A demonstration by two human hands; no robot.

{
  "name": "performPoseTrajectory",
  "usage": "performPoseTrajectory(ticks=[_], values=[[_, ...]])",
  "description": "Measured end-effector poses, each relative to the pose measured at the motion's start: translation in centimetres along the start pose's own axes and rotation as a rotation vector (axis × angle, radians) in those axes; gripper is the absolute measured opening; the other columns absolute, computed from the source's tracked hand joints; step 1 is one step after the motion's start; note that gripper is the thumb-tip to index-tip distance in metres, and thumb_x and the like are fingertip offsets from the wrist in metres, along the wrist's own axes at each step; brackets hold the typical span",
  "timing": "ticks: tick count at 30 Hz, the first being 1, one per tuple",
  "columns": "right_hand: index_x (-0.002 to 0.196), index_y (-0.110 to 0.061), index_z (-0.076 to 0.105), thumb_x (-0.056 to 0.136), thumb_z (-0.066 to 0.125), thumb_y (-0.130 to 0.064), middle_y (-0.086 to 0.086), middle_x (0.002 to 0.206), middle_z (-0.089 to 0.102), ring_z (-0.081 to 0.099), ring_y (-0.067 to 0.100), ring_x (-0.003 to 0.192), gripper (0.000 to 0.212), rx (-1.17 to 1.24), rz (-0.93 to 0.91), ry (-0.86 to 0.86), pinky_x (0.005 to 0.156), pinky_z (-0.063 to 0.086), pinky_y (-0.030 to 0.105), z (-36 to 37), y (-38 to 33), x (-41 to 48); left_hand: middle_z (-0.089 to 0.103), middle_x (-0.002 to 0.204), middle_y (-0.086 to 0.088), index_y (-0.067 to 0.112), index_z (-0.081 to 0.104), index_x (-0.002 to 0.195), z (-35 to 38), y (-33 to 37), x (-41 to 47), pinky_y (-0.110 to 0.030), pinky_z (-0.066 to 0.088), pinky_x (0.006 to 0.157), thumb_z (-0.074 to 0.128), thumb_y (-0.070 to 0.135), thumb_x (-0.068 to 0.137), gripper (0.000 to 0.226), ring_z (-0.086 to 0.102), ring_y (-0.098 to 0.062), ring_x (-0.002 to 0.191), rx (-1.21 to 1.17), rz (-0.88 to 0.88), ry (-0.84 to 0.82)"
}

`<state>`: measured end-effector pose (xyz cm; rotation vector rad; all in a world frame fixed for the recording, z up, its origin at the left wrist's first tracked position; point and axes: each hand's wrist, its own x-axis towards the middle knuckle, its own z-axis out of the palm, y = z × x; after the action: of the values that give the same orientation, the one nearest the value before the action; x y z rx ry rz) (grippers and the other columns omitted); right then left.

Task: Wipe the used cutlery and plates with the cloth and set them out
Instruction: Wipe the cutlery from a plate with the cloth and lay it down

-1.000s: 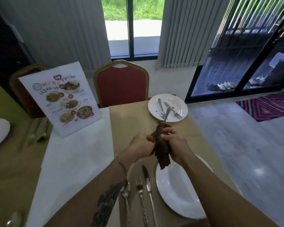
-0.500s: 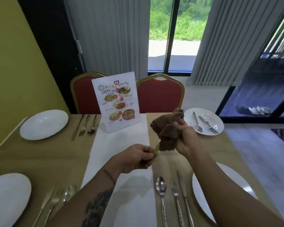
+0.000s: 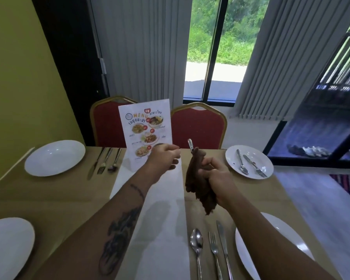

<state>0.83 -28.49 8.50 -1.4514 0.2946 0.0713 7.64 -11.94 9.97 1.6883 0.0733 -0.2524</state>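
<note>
Over the table's (image 3: 59, 199) middle, your right hand (image 3: 218, 174) grips the cloth (image 3: 196, 188) round a knife (image 3: 190, 143), mid-wipe, your left hand (image 3: 162, 160) curled on nothing visible; next, lay it beside the far plate (image 3: 233, 157).

Both forearms are stretched forward, the left one tattooed. The left hand (image 3: 165, 158) is held with fingers curled, apart from the right hand (image 3: 217, 175), which is clenched around a cloth (image 3: 198, 188).

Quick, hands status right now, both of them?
Left hand: fingers curled, nothing visible in it.
Right hand: grips the cloth, a cutlery end poking out.
</note>
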Motion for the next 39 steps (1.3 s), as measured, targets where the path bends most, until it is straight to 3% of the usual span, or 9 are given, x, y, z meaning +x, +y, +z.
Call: performPoseTrajectory(ticks=[5,10,18,20,22,24,28,34,39], values=[[0.091,-0.007,0.057,0.087,0.051,0.014,0.017,0.093,0.064,0.065,0.032,0.079,0.022,-0.179,-0.117,0.001,0.053,0.059,0.039,0.0,0.7,-0.9,0.070,0.082,-0.009,0.012,0.070,0.090,1.9,1.5,0.9,-0.028,0.056,0.066,0.061,0.019,0.094,0.012,0.066,-0.018,0.072,0.112,0.063,0.010],[0.093,-0.008,0.059,0.088,0.057,0.009,0.011,0.090,0.065,0.065,0.030,0.082,0.018,-0.366,-0.179,-0.028,0.056,0.055,0.028,-2.2,2.0,-1.2,0.066,0.075,-0.013,0.006,0.068,0.083,2.2,-0.1,2.0,-0.031,0.059,0.066,0.059,0.008,0.092,0.012,0.062,-0.019,0.063,-0.109,-0.018,0.168],[0.114,-0.009,0.058,0.094,0.052,0.001,0.023,0.106,0.064,0.064,0.032,0.070,0.024,0.219,0.223,0.010,0.050,0.053,0.036,-7.0,4.0,-1.3,0.061,0.069,-0.016,0.001,0.064,0.083,1.9,-1.3,2.5,-0.027,0.052,0.056,0.054,-0.002,0.094,0.016,0.055,-0.020,0.055,-0.295,-0.059,0.189],[0.127,-0.006,0.057,0.096,0.050,-0.003,0.026,0.116,0.063,0.064,0.034,0.079,0.032,0.357,0.294,0.031,0.060,0.057,0.041,-7.8,4.9,-1.0,0.063,0.071,-0.013,0.001,0.063,0.088,1.9,-1.5,2.6,-0.026,0.054,0.059,0.052,0.001,0.098,0.015,0.058,-0.019,0.058,-0.335,-0.049,0.172],[0.137,-0.003,0.055,0.096,0.050,-0.003,0.029,0.126,0.061,0.063,0.040,0.098,0.041,0.481,0.329,0.002,0.088,0.056,0.053,-8.2,5.8,-0.9,0.063,0.075,-0.012,0.002,0.062,0.091,1.7,-1.7,2.9,-0.027,0.054,0.063,0.049,0.002,0.100,0.016,0.059,-0.018,0.062,-0.356,-0.032,0.124],[0.137,-0.004,0.056,0.094,0.053,-0.003,0.030,0.126,0.059,0.063,0.040,0.099,0.043,0.516,0.350,-0.080,0.087,0.054,0.052,-7.9,5.8,-1.4,0.062,0.080,-0.011,0.005,0.063,0.090,1.6,-1.8,2.9,-0.028,0.054,0.067,0.048,0.002,0.101,0.019,0.059,-0.017,0.064,-0.368,-0.015,0.051],[0.118,-0.008,0.056,0.082,0.063,0.002,0.027,0.114,0.057,0.063,0.031,0.066,0.038,0.418,0.333,-0.160,0.050,0.054,0.036,-6.7,5.3,-1.5,0.061,0.085,-0.010,0.008,0.064,0.097,1.6,-1.7,2.8,-0.029,0.053,0.066,0.045,0.007,0.103,0.020,0.059,-0.018,0.070,-0.398,-0.027,-0.029],[0.093,-0.014,0.054,0.084,0.056,0.013,0.027,0.110,0.065,0.063,0.037,0.077,0.029,0.174,0.212,0.064,0.058,0.055,0.040,-5.0,4.8,-0.9,0.061,0.073,-0.010,0.005,0.063,0.086,3.5,-2.0,1.4,-0.029,0.055,0.066,0.054,-0.005,0.093,0.015,0.059,-0.022,0.071,-0.261,-0.183,-0.169],[0.089,-0.015,0.055,0.080,0.058,0.015,0.019,0.103,0.064,0.064,0.035,0.084,0.032,-0.096,0.062,0.222,0.071,0.060,0.046,-3.9,4.9,-0.9,0.065,0.084,-0.019,0.000,0.063,0.100,5.5,-4.3,1.8,-0.026,0.060,0.057,0.049,0.001,0.099,0.014,0.065,-0.023,0.070,-0.102,-0.313,-0.143]])
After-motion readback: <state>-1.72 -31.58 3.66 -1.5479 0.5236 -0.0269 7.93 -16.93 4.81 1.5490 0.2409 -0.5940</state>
